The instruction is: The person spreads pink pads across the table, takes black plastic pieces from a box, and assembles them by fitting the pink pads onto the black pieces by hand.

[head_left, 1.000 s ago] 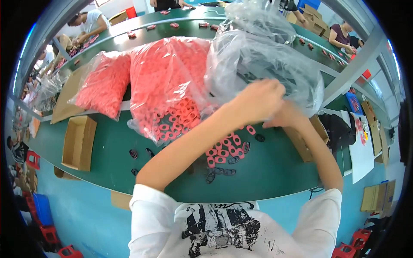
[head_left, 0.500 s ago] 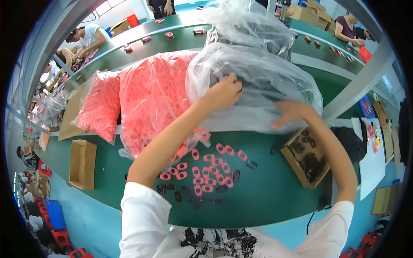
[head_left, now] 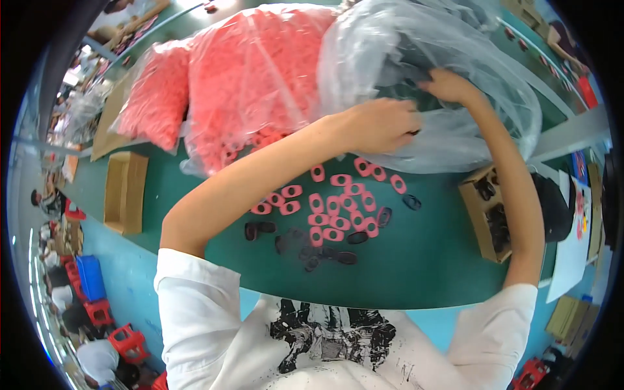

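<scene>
A large clear plastic bag [head_left: 468, 140] of dark parts lies slumped at the back, its mouth gaping toward me. My left hand [head_left: 388, 125] is closed at the front edge of the mouth, fingers curled on the film. Beyond it, my right hand [head_left: 448, 88] reaches to the opening, its fingertips bent down and partly hidden near the dark contents. On the green table below lie several pink oval rings [head_left: 338, 223] with a hole in each. Black oval parts [head_left: 357, 238] are scattered beside and in front of them.
Two bags of pink parts, a big one [head_left: 253, 71] and a smaller one [head_left: 156, 97], stand at the back left. An open cardboard box [head_left: 125, 194] sits at the left; another box [head_left: 479, 214], holding dark parts, is beneath my right forearm. A metal post [head_left: 572, 138] stands at the right.
My left hand has moved right and nearer along the bag. My right hand has shifted from the bag's front to its mouth, which now gapes wider. The view has tilted down.
</scene>
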Available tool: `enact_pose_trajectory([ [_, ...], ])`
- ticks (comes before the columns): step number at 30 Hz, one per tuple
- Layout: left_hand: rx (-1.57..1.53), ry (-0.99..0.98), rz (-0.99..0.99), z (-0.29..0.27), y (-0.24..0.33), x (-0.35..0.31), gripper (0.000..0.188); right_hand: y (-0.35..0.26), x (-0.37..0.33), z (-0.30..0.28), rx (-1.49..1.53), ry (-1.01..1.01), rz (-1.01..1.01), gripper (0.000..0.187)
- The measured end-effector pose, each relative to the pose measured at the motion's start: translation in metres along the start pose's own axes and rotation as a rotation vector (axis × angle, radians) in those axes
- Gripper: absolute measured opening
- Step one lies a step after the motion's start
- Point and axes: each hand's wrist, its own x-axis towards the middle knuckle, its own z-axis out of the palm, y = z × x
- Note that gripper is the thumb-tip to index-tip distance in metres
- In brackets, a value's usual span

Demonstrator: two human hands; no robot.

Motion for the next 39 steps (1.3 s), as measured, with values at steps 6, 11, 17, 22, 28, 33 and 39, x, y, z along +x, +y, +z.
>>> enact_pose_trajectory([
  [6, -0.059, 0.108, -0.058, -0.086, 0.098, -0.085, 0.022, -0.087, -0.141, -0.048, 0.129, 0.258, -0.174, 0.030],
  [11, -0.116, 0.165, -0.342, -0.057, 0.106, -0.170, 0.019, -0.130, -0.186, -0.045, 0.397, 0.424, -0.255, 0.027],
  [17, 0.187, 0.211, -0.417, 0.023, 0.134, -0.187, 0.019, -0.156, -0.225, -0.002, 0.560, 0.546, -0.218, 0.028],
  [22, 0.171, 0.351, -0.482, 0.047, 0.133, -0.200, 0.019, -0.133, -0.258, 0.029, 0.836, 0.500, -0.112, 0.022],
  [28, 0.271, 0.407, -0.528, 0.052, 0.137, -0.199, 0.026, -0.096, -0.291, 0.103, 0.933, 0.594, 0.135, 0.020],
  [33, 0.322, 0.396, -0.579, 0.053, 0.135, -0.198, 0.035, -0.109, -0.258, 0.122, 0.750, 0.607, -0.017, 0.025],
  [39, 0.303, 0.447, -0.542, 0.060, 0.135, -0.200, 0.032, -0.104, -0.229, 0.124, 0.581, 0.618, -0.158, 0.026],
])
